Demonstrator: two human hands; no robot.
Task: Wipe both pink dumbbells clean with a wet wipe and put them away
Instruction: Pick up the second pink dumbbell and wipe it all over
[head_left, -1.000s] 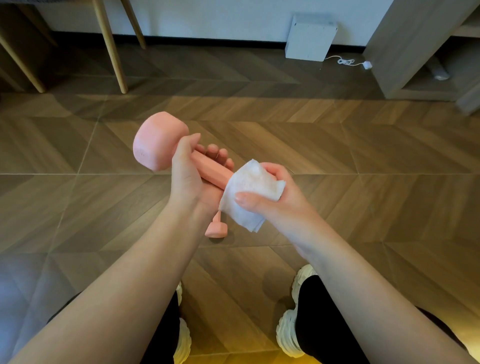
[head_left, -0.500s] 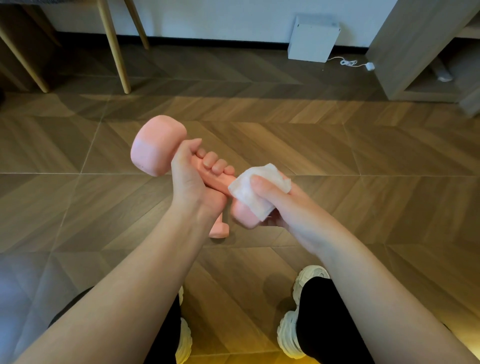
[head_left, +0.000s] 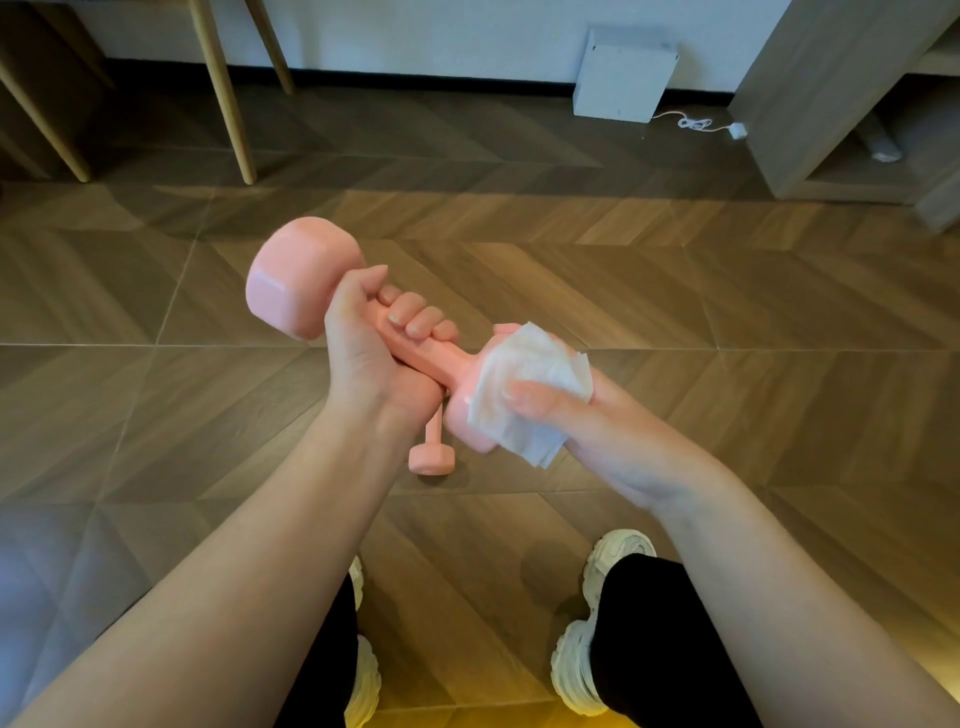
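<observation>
Nearest are two white shoes and dark trouser legs, planted on the floor. Above them the left hand is wrapped tight round the handle of a pink dumbbell, fingers curled over the top. The right hand is clamped on a white wet wipe, cupping it over the dumbbell's near head. The dumbbell's long axis slants from that covered head, low and right, up and away to the bare head at the left. So what may still need wiping, the handle and far head, lies leftward and away from the wiping hand, with the holding hand between.

Below the hands a second dumbbell lies on the floor, mostly hidden; only one head and a stub of handle show.

The wood-pattern floor runs back to a wall, with wooden furniture legs at left, a white box with a cable, and a grey cabinet at right.
</observation>
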